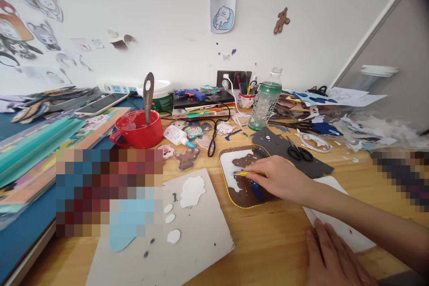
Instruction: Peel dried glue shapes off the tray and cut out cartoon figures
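Observation:
My right hand point(281, 178) reaches in from the right, fingers closed on yellow tweezers point(253, 172) whose thin metal tips point left. They hang over a brown tray with a yellow rim point(231, 200). White material point(231, 161), like spilled glue or paint, covers part of the tray, and a dark blue piece point(256, 191) lies beside my fingers. Lower down, my left hand point(330, 254) rests with fingers stretched flat on a white sheet point(355, 237), under my right forearm. Left of the tray is a grey board point(201, 250) bearing white cut-out shapes point(192, 191) and a light blue shape point(122, 232).
Behind the tray stand a red mug point(139, 132), a glue bottle point(177, 136) and a green-labelled bottle point(266, 105). Black scissors point(300, 152) lie on dark card point(278, 140). Scraps crowd the right; books point(40, 152) lie left. Part of the left side is pixelated.

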Demonstrator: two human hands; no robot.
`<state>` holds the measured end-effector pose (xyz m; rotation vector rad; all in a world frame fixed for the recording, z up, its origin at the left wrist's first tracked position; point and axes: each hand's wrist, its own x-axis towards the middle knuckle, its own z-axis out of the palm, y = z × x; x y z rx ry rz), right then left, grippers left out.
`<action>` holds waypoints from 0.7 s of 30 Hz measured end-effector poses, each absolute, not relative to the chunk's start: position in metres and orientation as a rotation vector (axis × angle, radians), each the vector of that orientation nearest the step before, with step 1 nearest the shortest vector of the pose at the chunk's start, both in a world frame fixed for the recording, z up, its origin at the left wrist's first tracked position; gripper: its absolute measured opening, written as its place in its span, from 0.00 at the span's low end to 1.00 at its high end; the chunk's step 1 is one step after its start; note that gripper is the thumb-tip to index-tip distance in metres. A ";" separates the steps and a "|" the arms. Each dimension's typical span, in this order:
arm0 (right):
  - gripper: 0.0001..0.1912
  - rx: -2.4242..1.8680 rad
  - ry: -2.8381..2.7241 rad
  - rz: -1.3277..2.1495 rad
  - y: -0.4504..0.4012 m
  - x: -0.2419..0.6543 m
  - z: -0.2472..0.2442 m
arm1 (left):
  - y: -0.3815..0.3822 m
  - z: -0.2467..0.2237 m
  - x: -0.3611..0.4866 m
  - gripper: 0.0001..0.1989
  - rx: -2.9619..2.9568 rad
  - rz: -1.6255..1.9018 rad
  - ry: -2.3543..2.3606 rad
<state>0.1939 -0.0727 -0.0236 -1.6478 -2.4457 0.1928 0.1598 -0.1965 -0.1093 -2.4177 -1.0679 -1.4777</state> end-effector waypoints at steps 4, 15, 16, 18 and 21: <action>0.13 -1.625 -2.484 0.162 -0.072 0.196 -0.025 | -0.197 -0.108 0.156 0.17 -2.448 -1.433 -1.024; 0.15 -1.712 -2.080 0.512 -0.085 0.210 -0.004 | -0.194 -0.113 0.157 0.16 -2.411 -1.408 -0.969; 0.15 -1.738 -2.029 0.540 -0.090 0.215 0.001 | -0.194 -0.112 0.155 0.16 -2.413 -1.416 -0.951; 0.15 -1.780 -1.937 0.544 -0.103 0.229 0.010 | -0.195 -0.111 0.153 0.15 -2.420 -1.425 -0.934; 0.15 -1.836 -1.824 0.467 -0.135 0.257 0.022 | -0.196 -0.114 0.152 0.13 -2.428 -1.450 -0.914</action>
